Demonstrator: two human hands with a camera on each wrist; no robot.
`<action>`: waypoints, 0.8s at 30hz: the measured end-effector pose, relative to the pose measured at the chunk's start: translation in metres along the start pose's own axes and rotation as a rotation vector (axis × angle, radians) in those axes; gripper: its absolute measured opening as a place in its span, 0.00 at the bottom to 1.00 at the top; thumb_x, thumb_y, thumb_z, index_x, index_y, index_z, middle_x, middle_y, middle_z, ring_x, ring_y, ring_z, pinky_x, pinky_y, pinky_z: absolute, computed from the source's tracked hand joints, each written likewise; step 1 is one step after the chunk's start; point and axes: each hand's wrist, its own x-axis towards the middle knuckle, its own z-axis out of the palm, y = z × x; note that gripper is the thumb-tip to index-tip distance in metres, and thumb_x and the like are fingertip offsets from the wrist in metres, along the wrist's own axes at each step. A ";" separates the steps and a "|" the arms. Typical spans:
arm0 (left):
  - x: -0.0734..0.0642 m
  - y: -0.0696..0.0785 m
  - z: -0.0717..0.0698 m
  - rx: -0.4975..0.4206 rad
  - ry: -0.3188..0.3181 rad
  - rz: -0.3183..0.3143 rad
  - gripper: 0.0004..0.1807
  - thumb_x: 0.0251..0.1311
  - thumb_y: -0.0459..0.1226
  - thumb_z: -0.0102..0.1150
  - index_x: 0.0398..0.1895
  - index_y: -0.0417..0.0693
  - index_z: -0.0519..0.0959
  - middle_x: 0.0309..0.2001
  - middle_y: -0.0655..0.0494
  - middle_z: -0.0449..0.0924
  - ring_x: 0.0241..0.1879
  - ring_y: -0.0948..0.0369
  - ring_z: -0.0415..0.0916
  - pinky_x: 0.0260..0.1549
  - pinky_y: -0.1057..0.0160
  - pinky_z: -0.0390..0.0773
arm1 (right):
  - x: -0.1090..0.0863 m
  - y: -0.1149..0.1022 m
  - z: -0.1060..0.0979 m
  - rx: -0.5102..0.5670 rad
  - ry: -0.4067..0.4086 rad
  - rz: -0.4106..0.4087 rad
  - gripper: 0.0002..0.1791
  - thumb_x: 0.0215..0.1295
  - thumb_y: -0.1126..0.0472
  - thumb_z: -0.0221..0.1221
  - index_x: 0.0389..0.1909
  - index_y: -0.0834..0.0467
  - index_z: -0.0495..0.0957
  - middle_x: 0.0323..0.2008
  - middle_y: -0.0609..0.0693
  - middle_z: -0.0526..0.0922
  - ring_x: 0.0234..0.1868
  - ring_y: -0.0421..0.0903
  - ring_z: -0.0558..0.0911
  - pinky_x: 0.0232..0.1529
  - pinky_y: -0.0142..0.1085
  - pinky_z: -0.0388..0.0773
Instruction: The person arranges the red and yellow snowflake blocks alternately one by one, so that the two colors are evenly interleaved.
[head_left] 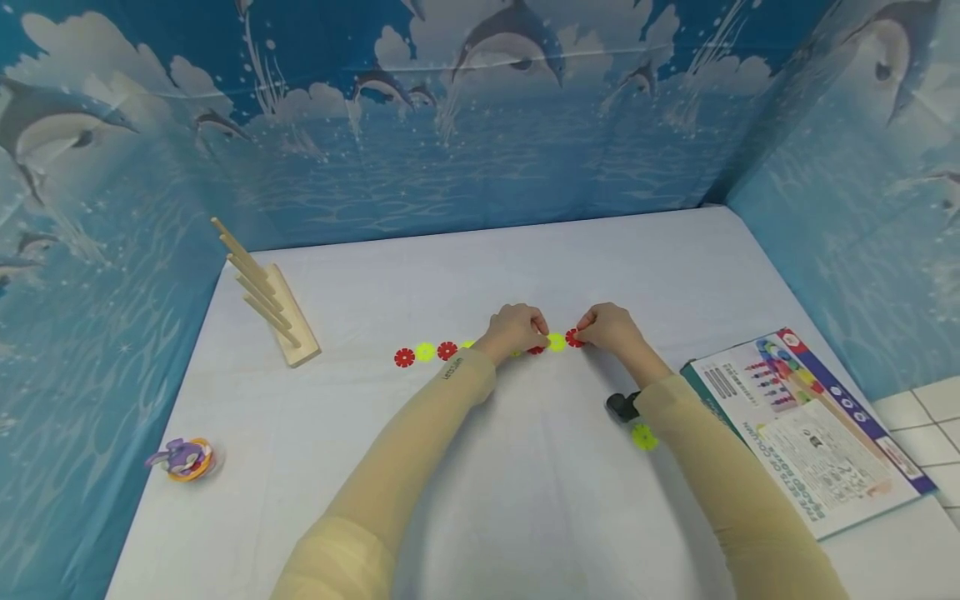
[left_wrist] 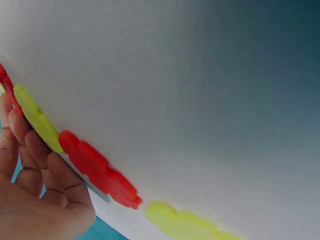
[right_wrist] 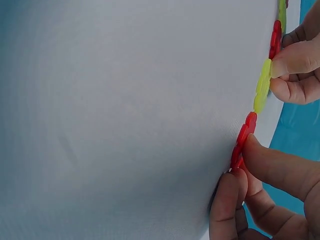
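A row of alternating red and yellow flower-shaped plastic discs [head_left: 425, 352] runs across the white table, partly hidden by my left arm. My left hand [head_left: 517, 327] reaches the row near its right end. Its thumb and finger pinch a yellow disc [right_wrist: 262, 86], seen in the right wrist view. At the row's right end my right hand [head_left: 611, 327] pinches a red disc [right_wrist: 243, 140] between thumb and fingers. That red disc stands close beside the yellow one. More discs, one of them red [left_wrist: 100, 167], lie along my left fingers in the left wrist view.
A wooden base with several upright pegs [head_left: 300, 342] stands at the left. Nearer on that side is a small purple toy [head_left: 183, 458] with an orange ring. One loose yellow disc [head_left: 643, 437] lies below my right wrist. A printed box [head_left: 810, 433] lies at the right.
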 end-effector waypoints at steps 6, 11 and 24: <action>0.001 -0.001 0.000 0.028 -0.011 0.015 0.05 0.62 0.43 0.63 0.38 0.53 0.81 0.26 0.62 0.76 0.33 0.62 0.70 0.53 0.56 0.66 | 0.000 -0.001 0.000 -0.005 0.002 -0.002 0.09 0.64 0.63 0.62 0.40 0.65 0.79 0.37 0.57 0.80 0.35 0.46 0.75 0.33 0.32 0.71; 0.001 0.000 -0.001 0.037 -0.019 0.014 0.06 0.63 0.44 0.62 0.38 0.53 0.81 0.27 0.61 0.76 0.36 0.61 0.69 0.53 0.56 0.65 | -0.001 -0.001 0.000 -0.001 0.005 -0.002 0.09 0.64 0.63 0.62 0.40 0.66 0.79 0.38 0.57 0.80 0.36 0.47 0.75 0.34 0.32 0.71; 0.004 0.013 0.002 0.148 0.014 -0.007 0.12 0.64 0.50 0.60 0.40 0.54 0.80 0.41 0.57 0.78 0.50 0.56 0.68 0.54 0.54 0.68 | 0.000 -0.002 -0.002 0.000 -0.010 0.000 0.10 0.63 0.62 0.63 0.39 0.65 0.79 0.35 0.55 0.79 0.34 0.46 0.74 0.32 0.31 0.70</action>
